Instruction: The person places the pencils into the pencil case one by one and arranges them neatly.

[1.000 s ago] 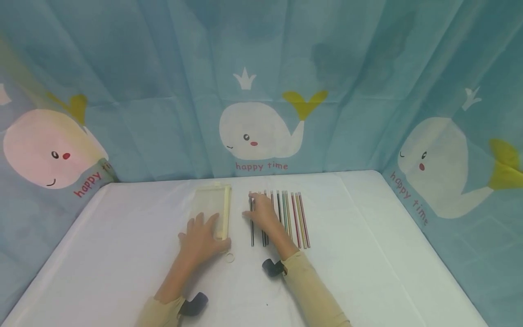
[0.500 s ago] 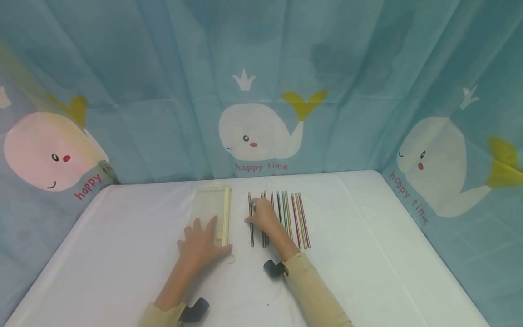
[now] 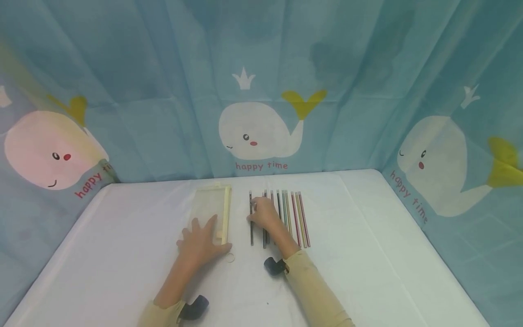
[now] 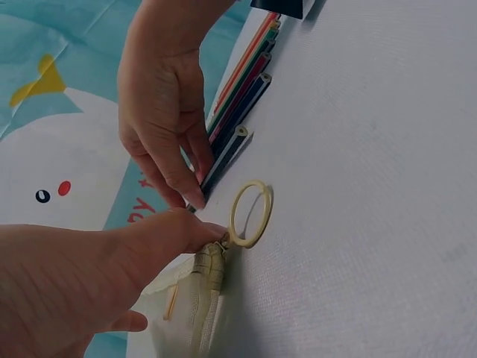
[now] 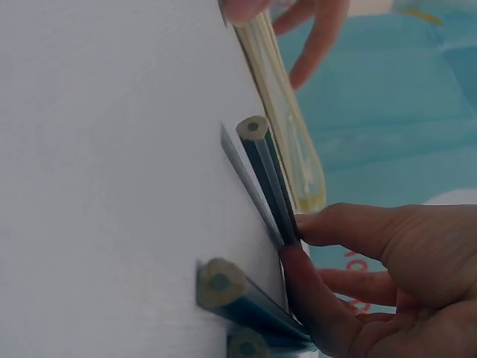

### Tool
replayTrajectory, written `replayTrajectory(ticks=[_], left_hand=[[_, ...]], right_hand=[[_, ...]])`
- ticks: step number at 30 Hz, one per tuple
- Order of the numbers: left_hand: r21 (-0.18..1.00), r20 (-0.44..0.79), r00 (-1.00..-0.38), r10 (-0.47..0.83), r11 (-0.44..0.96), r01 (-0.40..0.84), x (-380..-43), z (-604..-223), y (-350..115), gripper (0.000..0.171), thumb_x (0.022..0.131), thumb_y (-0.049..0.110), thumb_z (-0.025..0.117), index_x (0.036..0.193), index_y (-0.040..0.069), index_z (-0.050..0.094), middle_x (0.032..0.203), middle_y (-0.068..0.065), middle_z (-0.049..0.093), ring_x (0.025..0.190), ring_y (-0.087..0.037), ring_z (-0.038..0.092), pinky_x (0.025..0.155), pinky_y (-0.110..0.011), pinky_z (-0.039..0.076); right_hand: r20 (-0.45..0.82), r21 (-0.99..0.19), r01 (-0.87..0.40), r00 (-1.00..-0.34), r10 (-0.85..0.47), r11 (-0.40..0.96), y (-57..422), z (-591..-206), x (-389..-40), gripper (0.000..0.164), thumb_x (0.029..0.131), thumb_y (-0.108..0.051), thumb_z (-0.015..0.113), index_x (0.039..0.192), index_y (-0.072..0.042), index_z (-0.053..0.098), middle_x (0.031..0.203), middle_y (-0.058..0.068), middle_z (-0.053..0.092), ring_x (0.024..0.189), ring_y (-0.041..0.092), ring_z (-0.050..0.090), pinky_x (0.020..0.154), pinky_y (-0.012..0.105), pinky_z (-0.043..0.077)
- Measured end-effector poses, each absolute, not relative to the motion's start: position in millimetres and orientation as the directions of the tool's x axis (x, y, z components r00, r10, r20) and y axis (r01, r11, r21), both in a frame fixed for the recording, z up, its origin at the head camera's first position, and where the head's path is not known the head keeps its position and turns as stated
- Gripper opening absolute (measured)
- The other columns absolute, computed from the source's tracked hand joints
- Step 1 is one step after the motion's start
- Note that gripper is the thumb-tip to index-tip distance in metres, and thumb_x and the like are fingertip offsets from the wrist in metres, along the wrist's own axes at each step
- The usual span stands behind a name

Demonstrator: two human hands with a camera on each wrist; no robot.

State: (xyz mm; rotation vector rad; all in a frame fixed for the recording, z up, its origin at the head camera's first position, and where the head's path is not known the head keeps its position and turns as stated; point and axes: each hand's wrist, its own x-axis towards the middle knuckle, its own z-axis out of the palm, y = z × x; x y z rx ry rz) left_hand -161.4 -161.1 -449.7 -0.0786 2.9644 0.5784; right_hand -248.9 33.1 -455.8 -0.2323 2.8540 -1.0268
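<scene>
My right hand [image 3: 265, 214] pinches a dark pencil [image 5: 268, 179], the leftmost in a row, between thumb and fingers. The near end of this pencil stands a little off the white cloth, with its shadow beside it in the right wrist view. On the left, my left hand [image 3: 198, 245] rests on a flat, see-through zip pouch [image 3: 210, 200] with fingers spread. Its thumb lies at the end of the pouch's cream zip [image 4: 207, 280], where a cream pull ring [image 4: 267, 216] is attached. The right hand and wrist hide parts of several pencils behind them.
Right of the held pencil lie several more pencils, among them dark ones, green ones [image 3: 285, 204] and red ones [image 3: 301, 213], roughly side by side. A white cloth [image 3: 367, 254] covers the table. Behind it hangs a blue whale-print curtain [image 3: 163, 91].
My right hand has drawn slightly nearer along the leftmost pencil, its fingers now curled in on it. My left hand has stayed on the pouch, its fingertips slightly lower than before.
</scene>
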Motion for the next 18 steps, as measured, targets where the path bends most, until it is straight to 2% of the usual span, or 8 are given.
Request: replayTrajectory(ticks=[4, 11, 15, 18], left_hand=[[0.373, -0.129, -0.991, -0.018, 0.926, -0.066, -162, -450, -162, 0.1, 0.082, 0.054, 0.085, 0.161, 0.009, 0.042, 0.151, -0.039, 0.036, 0.126, -0.063, 0.044, 0.096, -0.084, 0.035], [0.393, -0.131, -0.991, -0.018, 0.917, -0.068, -161, -451, -163, 0.1, 0.082, 0.052, 0.086, 0.16, 0.006, 0.041, 0.149, -0.043, 0.034, 0.127, -0.065, 0.042, 0.098, -0.081, 0.036], [0.4, -0.143, -0.989, -0.026, 0.913, -0.082, -160, -451, -163, 0.1, 0.084, 0.052, 0.084, 0.161, 0.005, 0.04, 0.15, -0.049, 0.028, 0.133, -0.068, 0.037, 0.102, -0.082, 0.033], [0.385, -0.153, -0.988, -0.031, 0.918, -0.089, -160, -453, -163, 0.1, 0.085, 0.054, 0.082, 0.161, 0.006, 0.039, 0.149, -0.05, 0.029, 0.132, -0.067, 0.038, 0.103, -0.081, 0.034]], right_hand=[[-0.043, -0.667, -0.102, -0.984, -0.175, 0.738, 35, -455, -250, 0.055, 0.089, -0.009, 0.083, 0.139, 0.003, 0.063, 0.108, 0.014, 0.072, 0.093, 0.025, 0.068, 0.083, 0.038, 0.058], [-0.069, -0.731, -0.066, -0.983, -0.169, 0.679, 42, -457, -254, 0.057, 0.089, -0.008, 0.082, 0.142, 0.004, 0.061, 0.09, 0.007, 0.065, 0.077, 0.017, 0.061, 0.07, 0.03, 0.053], [-0.088, -0.768, -0.039, -0.982, -0.165, 0.639, 45, -457, -256, 0.057, 0.089, -0.007, 0.08, 0.142, 0.004, 0.061, 0.082, 0.006, 0.065, 0.07, 0.016, 0.061, 0.064, 0.028, 0.051], [-0.098, -0.779, -0.025, -0.982, -0.161, 0.627, 47, -455, -255, 0.056, 0.09, -0.007, 0.079, 0.142, 0.003, 0.061, 0.08, 0.005, 0.067, 0.068, 0.015, 0.062, 0.064, 0.028, 0.052]])
